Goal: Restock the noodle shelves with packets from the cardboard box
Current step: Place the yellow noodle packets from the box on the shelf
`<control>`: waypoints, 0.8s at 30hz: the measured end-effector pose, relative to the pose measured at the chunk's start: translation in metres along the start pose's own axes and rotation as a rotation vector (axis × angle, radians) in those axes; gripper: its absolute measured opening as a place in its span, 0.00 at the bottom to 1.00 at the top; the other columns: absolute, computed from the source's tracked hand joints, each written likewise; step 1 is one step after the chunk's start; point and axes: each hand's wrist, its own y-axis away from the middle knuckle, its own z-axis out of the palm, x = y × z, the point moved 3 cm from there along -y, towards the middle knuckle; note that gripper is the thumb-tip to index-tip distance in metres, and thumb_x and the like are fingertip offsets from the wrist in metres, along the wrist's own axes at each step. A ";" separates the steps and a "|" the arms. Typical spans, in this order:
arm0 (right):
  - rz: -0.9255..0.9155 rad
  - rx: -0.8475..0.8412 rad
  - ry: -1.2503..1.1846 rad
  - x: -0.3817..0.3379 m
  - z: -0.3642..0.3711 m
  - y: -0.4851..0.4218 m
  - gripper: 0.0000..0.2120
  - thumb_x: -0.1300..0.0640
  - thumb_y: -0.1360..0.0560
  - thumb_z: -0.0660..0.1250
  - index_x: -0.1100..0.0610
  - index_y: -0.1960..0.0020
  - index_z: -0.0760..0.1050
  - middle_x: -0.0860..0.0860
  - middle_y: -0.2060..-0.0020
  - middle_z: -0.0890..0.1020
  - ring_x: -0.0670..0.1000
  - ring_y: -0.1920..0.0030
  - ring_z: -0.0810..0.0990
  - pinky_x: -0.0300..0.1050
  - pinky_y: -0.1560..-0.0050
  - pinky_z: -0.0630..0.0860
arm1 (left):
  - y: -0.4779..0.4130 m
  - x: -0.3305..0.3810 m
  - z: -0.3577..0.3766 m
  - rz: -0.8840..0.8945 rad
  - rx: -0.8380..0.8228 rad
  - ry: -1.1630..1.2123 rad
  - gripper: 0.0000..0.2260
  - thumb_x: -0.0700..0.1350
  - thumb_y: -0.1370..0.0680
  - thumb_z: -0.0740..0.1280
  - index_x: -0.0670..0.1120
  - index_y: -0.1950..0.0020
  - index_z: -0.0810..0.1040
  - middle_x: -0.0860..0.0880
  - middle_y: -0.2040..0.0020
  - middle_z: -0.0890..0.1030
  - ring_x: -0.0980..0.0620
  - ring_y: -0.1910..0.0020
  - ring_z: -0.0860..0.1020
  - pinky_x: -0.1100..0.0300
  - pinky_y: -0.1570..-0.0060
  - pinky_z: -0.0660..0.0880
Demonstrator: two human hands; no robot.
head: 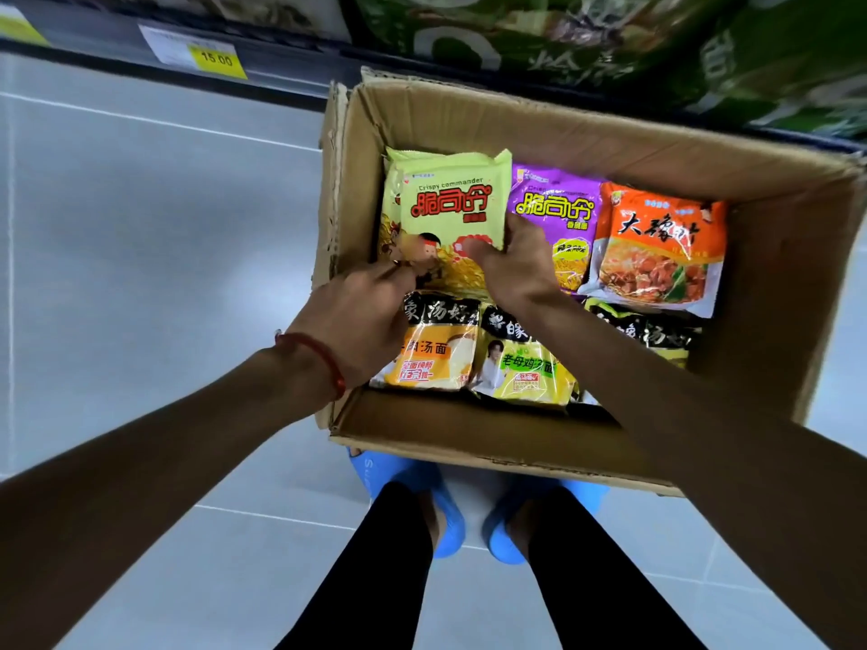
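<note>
Noodle packets fill the open cardboard box [774, 321] on the grey tiled floor [140, 227], right at the foot of the shelf. The light green packet [445, 213] marked "Crispy commander" stands tilted up at the box's far left, above the ones lying flat. The right hand [511, 260] pinches its lower right corner, thumb on the front and fingers curled behind. The left hand [361, 316] closes on its lower left edge, fingers bent around the wrapper; a red string bracelet [319, 358] circles that wrist. Just beside the green packet lies a purple packet [558, 213] of the same brand, and next to that an orange packet [657, 255]. Nearer the person, a row of yellow-and-black packets [436, 354] lies flat. Below the box's near wall, blue slippers [506, 532] and black trouser legs show. Along the shelf edge above sits a yellow price tag [216, 59] reading 15.00, with large green bags [703, 49] to its right.
</note>
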 end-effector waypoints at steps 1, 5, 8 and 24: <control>-0.011 0.029 -0.001 0.001 -0.011 0.009 0.14 0.58 0.24 0.72 0.57 0.39 0.79 0.46 0.52 0.83 0.45 0.53 0.81 0.22 0.64 0.71 | -0.003 0.001 0.002 -0.062 -0.011 0.054 0.14 0.38 0.23 0.63 0.43 0.37 0.76 0.43 0.42 0.79 0.40 0.45 0.77 0.49 0.51 0.77; -0.050 0.109 0.013 0.016 -0.054 0.039 0.12 0.62 0.22 0.68 0.60 0.38 0.76 0.47 0.51 0.80 0.45 0.52 0.79 0.19 0.65 0.67 | -0.027 0.005 0.014 -0.312 -0.020 0.262 0.19 0.39 0.23 0.64 0.45 0.32 0.69 0.42 0.38 0.77 0.42 0.41 0.76 0.50 0.41 0.75; -0.059 0.132 0.045 0.034 -0.078 0.048 0.14 0.63 0.21 0.68 0.56 0.37 0.72 0.50 0.46 0.81 0.47 0.48 0.80 0.25 0.58 0.74 | -0.058 -0.008 0.032 -0.526 0.001 0.355 0.23 0.39 0.23 0.67 0.41 0.30 0.65 0.41 0.34 0.71 0.42 0.37 0.73 0.51 0.36 0.73; -0.088 0.191 0.095 0.052 -0.103 0.036 0.13 0.62 0.22 0.67 0.57 0.38 0.73 0.53 0.45 0.81 0.52 0.46 0.80 0.50 0.49 0.80 | -0.079 -0.012 0.049 -0.729 0.323 0.451 0.19 0.44 0.25 0.74 0.41 0.40 0.69 0.43 0.44 0.80 0.44 0.45 0.79 0.52 0.46 0.76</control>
